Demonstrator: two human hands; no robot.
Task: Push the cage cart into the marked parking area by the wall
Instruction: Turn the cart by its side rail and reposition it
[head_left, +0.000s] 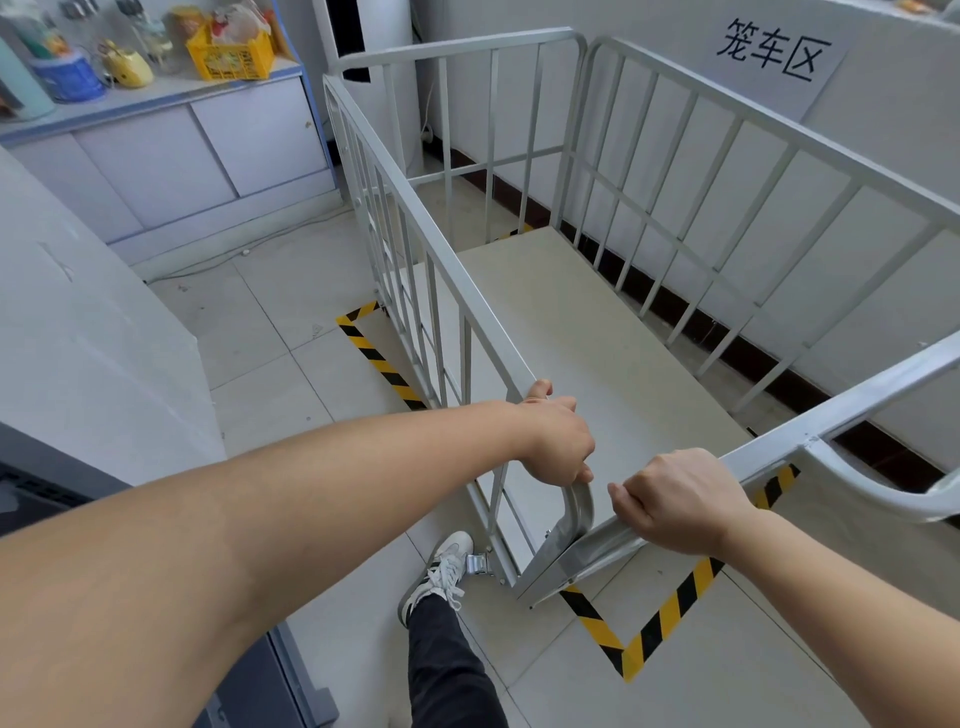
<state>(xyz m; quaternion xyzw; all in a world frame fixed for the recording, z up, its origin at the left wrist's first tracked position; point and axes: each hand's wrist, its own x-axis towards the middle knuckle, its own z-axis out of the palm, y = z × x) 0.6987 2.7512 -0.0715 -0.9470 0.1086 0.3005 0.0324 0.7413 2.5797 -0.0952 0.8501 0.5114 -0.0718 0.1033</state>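
Hands, left hand (558, 439) and right hand (675, 501), clenched the grey steel cage cart (597, 332)'s rails; final nudge inside yellow-black floor tape (670, 608) seemingly remained.

Both forearms are bare; no sleeve, watch, band or glove is visible on either arm. The left hand (558, 441) and right hand (675, 506) carry no rings or other items on the visible fingers. The fingernails that show are short and unpainted.

One leg (449, 665) is in view, clad in dark grey to black trousers that reach the ankle. The trouser fabric is plain, without markings.

One shoe (441, 571) is visible: a low white sneaker with white laces, tied in a bow. Dark stripes run across its side. The sole edge is off-white.
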